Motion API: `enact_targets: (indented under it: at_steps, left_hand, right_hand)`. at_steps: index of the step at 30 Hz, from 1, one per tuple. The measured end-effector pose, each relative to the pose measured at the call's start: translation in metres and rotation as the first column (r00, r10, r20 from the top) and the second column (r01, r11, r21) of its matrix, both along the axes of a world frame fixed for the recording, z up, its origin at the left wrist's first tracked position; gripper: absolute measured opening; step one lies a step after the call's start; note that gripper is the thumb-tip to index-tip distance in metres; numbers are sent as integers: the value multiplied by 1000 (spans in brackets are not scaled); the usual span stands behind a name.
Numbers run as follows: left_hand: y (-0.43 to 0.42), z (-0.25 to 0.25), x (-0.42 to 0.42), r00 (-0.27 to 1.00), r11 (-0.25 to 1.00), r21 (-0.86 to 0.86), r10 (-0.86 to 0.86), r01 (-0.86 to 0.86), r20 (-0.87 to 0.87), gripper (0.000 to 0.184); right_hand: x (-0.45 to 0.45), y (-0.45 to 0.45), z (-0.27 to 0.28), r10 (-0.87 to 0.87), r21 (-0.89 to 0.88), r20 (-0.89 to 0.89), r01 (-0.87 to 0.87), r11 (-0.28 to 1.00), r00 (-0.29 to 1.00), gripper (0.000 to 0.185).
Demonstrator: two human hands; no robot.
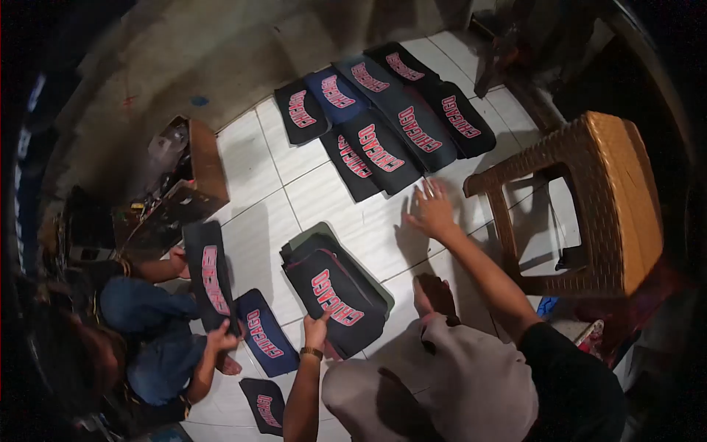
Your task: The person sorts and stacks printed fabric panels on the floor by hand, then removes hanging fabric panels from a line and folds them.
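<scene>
My left hand, with a band at the wrist, grips the near edge of a stack of dark fabric panels printed "CHICAGO" in red and white. A greenish panel shows beneath the stack's far edge. Fingers spread, my right hand is over the white tiles and holds nothing. It is just below the near edge of several laid-out panels bearing the same print, among them a black one and a blue one.
To my left, another person in jeans holds a dark printed panel. A blue panel and a smaller black one lie nearby. A cardboard box stands by the wall. At right is a brown woven-pattern stool.
</scene>
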State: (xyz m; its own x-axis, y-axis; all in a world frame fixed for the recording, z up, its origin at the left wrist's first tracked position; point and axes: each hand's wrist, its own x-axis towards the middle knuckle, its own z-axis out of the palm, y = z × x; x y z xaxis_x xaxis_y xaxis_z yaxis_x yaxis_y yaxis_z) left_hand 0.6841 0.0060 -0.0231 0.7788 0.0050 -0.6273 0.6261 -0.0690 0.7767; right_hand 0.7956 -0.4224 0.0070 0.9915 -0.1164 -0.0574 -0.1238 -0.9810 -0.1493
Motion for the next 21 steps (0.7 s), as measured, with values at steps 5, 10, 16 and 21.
enact_targets:
  at_steps: [5,10,16,21]
  left_hand:
    - [-12,4,37,999,999,-24,27,-27,-32,30]
    - [-37,13,72,996,991,-105,76,-80,-45,24]
    - [-46,-2,80,997,993,-96,77,-74,21,23]
    - [-42,-3,70,1000,999,-32,-6,6,10,25]
  right_hand:
    - [59,14,-38,64,103,177,-83,991,982,99]
    - [95,-2,-58,201,48,259,-221,974,945,80]
    - [99,-11,-65,275,51,280,-300,952,920,78]
    - [115,-17,-73,418,-161,323,-386,908,849,59]
